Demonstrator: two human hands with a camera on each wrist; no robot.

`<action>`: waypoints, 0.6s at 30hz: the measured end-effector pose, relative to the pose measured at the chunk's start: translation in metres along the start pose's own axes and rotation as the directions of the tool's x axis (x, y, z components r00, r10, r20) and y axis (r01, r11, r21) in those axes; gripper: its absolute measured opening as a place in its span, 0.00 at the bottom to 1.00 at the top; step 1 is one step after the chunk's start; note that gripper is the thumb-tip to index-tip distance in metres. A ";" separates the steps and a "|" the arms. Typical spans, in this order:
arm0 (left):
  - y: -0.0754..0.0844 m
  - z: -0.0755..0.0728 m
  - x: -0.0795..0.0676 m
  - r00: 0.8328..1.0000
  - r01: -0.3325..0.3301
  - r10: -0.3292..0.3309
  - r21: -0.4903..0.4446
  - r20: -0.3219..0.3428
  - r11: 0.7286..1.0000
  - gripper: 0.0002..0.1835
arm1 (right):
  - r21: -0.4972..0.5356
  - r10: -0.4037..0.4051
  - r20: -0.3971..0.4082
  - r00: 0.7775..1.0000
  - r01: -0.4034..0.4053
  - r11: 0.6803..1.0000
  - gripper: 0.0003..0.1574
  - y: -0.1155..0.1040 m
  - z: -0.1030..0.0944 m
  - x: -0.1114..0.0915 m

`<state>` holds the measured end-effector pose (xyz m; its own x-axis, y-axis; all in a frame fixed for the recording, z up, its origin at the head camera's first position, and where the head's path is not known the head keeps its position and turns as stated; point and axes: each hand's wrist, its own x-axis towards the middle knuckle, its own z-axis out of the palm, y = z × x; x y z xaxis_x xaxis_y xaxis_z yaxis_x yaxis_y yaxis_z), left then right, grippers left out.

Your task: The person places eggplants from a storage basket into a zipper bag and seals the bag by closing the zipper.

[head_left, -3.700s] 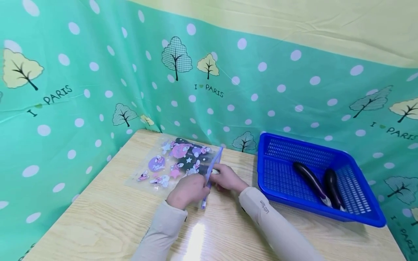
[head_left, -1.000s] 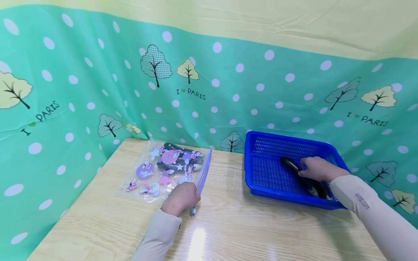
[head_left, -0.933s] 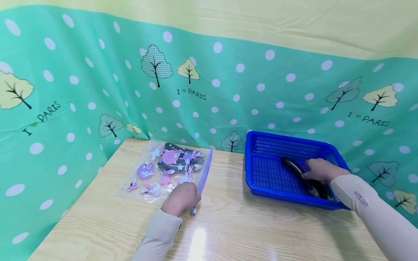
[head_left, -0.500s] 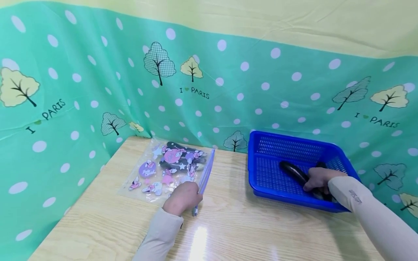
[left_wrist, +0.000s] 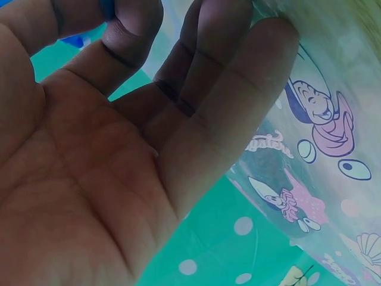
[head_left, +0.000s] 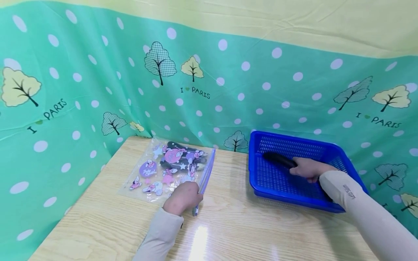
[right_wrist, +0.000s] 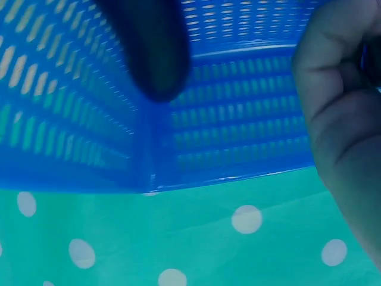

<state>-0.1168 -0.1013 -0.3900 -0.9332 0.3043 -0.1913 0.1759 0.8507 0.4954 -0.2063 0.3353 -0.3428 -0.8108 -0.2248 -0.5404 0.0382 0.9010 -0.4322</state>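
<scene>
My left hand [head_left: 183, 197] pinches the purple zip edge of a clear printed zip bag [head_left: 151, 170] lying on the table at the left. Through the film, dark eggplants [head_left: 168, 165] show inside the bag. In the left wrist view the fingers [left_wrist: 226, 101] bend toward the film. My right hand [head_left: 308, 168] reaches into a blue plastic basket [head_left: 294, 201] and grips a dark purple eggplant [head_left: 277, 159] near one end; its other end points to the back left. Another eggplant [head_left: 325, 190] lies there, mostly hidden beneath my wrist and sleeve.
The wooden table [head_left: 228, 221] carries the bag at its back left and the basket at its right. A green dotted curtain [head_left: 225, 98] with tree prints hangs right behind the table and along its left side.
Earlier both hands were at the bag's mouth; my right hand has since gone to the basket. In the last half second it has gripped an eggplant and shifted it left. The left hand stays.
</scene>
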 end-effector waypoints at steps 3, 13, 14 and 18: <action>0.000 0.000 0.000 1.000 0.004 -0.004 -0.006 0.002 1.000 0.14 | -0.015 -0.053 -0.044 0.998 0.052 0.999 0.47 -0.007 0.000 0.007; 0.001 -0.001 -0.001 1.000 -0.009 0.009 -0.010 -0.009 1.000 0.12 | 0.052 -0.158 -0.352 0.923 0.188 0.981 0.39 -0.025 -0.001 0.019; 0.000 -0.001 -0.001 1.000 -0.010 0.010 -0.006 -0.012 1.000 0.12 | 0.086 -0.150 -0.349 0.925 0.191 0.978 0.41 -0.026 -0.002 0.019; 0.000 -0.002 -0.001 1.000 -0.008 0.008 -0.003 -0.011 1.000 0.12 | 0.121 -0.144 -0.336 0.931 0.194 0.974 0.44 -0.034 -0.003 0.019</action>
<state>-0.1161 -0.1020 -0.3881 -0.9353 0.3061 -0.1776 0.1825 0.8471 0.4991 -0.2246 0.3011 -0.3366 -0.9564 -0.2144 -0.1985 -0.0497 0.7888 -0.6126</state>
